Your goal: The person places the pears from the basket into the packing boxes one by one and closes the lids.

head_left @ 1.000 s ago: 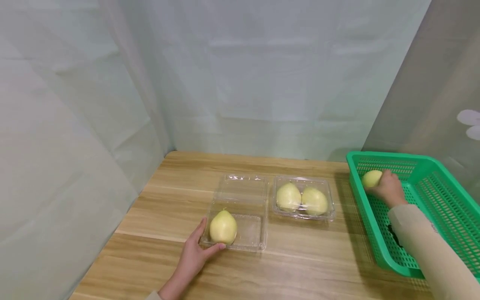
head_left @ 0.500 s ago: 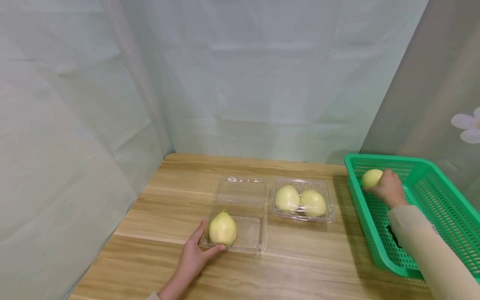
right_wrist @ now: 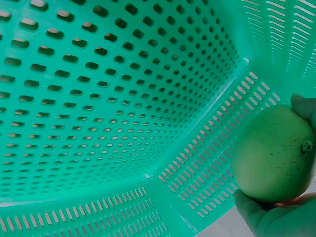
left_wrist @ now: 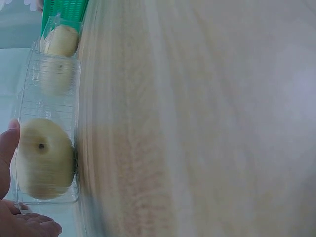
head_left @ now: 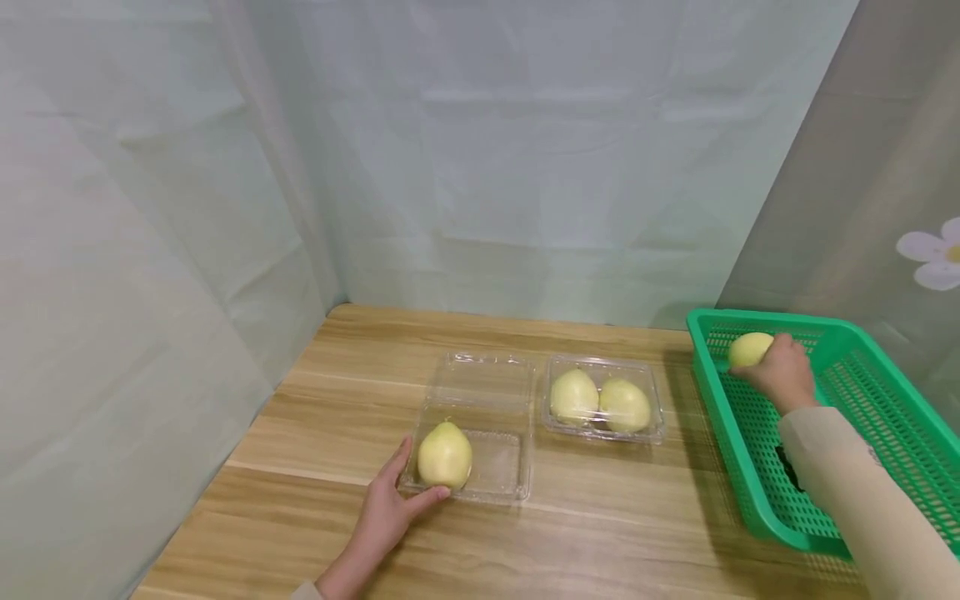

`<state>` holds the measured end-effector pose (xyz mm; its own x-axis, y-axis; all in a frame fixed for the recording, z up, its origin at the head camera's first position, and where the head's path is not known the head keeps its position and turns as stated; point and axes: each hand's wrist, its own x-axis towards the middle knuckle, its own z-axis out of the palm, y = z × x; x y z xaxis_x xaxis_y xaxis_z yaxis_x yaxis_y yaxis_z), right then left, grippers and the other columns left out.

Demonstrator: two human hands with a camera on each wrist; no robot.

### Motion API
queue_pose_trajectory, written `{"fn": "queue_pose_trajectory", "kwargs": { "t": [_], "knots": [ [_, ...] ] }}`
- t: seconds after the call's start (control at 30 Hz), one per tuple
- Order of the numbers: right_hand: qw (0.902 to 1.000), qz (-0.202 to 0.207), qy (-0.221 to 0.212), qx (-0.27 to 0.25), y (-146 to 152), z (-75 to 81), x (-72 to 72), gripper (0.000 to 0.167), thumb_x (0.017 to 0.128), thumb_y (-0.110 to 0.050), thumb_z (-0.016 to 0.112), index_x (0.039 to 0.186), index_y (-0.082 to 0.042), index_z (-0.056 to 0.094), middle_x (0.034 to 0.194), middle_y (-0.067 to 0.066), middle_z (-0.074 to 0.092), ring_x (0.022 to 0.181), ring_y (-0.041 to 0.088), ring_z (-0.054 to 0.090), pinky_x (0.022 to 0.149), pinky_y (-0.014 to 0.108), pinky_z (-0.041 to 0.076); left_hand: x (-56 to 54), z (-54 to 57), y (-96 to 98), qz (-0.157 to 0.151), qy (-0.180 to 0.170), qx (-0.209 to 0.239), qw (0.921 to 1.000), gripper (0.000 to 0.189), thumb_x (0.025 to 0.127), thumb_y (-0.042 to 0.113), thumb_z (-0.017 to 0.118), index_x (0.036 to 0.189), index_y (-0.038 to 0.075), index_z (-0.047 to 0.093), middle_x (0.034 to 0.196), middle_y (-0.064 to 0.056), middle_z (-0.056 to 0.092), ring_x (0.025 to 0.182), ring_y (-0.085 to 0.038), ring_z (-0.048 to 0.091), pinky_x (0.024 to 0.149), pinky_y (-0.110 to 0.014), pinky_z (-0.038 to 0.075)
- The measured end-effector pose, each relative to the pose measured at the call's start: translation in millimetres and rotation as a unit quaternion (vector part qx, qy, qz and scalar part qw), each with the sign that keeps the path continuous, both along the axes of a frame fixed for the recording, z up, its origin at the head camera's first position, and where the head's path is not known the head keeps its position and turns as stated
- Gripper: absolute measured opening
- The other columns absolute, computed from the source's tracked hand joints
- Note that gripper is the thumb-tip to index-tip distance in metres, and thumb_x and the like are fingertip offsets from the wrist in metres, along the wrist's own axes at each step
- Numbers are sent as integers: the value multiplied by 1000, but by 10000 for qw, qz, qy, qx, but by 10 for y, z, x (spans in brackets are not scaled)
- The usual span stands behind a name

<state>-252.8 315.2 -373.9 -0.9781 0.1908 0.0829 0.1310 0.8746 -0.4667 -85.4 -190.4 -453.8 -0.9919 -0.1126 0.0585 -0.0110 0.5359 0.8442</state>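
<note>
In the head view my right hand grips a yellow-green pear at the back left of the green basket. The right wrist view shows the pear between thumb and fingers, apart from the basket floor. My left hand rests at the near left corner of an open clear plastic clamshell box, fingers and thumb spread along its sides. One pear sits in the left half of that box. Seen from the left wrist, the thumb touches the box wall.
To the right of the open box stands a closed clear box holding two pears. A dark object lies in the basket, partly hidden by the sleeve. Pale cloth hangs behind the wooden table.
My right hand has lifted the pear slightly from its spot in the basket. The left hand and the boxes keep their places; the head view has shifted a little.
</note>
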Motion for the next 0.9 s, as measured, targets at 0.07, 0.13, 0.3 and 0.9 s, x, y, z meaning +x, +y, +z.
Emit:
{"fn": "queue_pose_trajectory", "kwargs": {
  "t": [0.07, 0.13, 0.3, 0.9],
  "knots": [
    [10000, -10, -2, -13, 7, 21, 3, 76, 76, -20, 75, 116, 26, 31, 100, 41, 40, 86, 52, 44, 63, 56, 44, -20, 3, 5, 14, 3, -5, 10000, 99, 67, 28, 84, 142, -10, 31, 148, -28, 29, 136, -42, 30, 111, -50, 28],
    [10000, -9, 6, -10, 17, 37, 6, 75, 76, -21, 75, 116, 26, 31, 100, 41, 40, 86, 52, 44, 63, 56, 44, -39, 5, 11, 21, -1, -12, 10000, 99, 67, 28, 84, 142, -10, 31, 148, -27, 28, 136, -42, 30, 111, -50, 28],
    [10000, -42, -45, 30, 39, 62, 6, 77, 76, -23, 75, 117, 25, 31, 99, 40, 40, 85, 51, 45, 61, 54, 44, -67, 0, 30, 22, -40, -19, 10000, 100, 67, 28, 84, 142, -10, 31, 149, -27, 28, 136, -42, 30, 111, -50, 27],
    [9994, 143, 270, -140, 36, 222, -39, 86, 78, -25, 74, 130, 23, 25, 110, 40, 38, 91, 50, 43, 61, 54, 44, -189, -30, 91, -37, 78, -5, 10000, 99, 68, 28, 84, 142, -10, 31, 148, -28, 29, 136, -43, 30, 111, -51, 28]
  ]
}}
